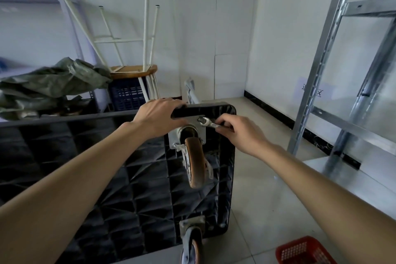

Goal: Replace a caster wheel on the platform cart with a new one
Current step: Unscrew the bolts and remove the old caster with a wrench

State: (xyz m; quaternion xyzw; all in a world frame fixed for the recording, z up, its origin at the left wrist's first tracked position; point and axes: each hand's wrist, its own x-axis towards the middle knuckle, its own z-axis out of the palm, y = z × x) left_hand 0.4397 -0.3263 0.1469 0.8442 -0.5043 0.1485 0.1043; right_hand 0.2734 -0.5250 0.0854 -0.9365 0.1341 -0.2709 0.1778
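Gripping the upturned cart [132, 188] edge, the left hand [159, 117] steadies it while the right hand [240, 133] pinches a wrench [209, 122] on the caster [194, 162] plate bolt, stool [137, 49] and shelving [342, 70] nearby.

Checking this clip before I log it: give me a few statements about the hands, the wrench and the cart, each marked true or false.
1. The right hand holds a wrench set on a bolt of the caster's mounting plate. True.
2. The left hand hangs idle, away from the cart. False: it grips the far edge of the platform cart.
3. The cart stands on its wheels. False: its ribbed underside faces up, with the caster wheel pointing upward.
4. A red basket sits on the floor at lower right. True.
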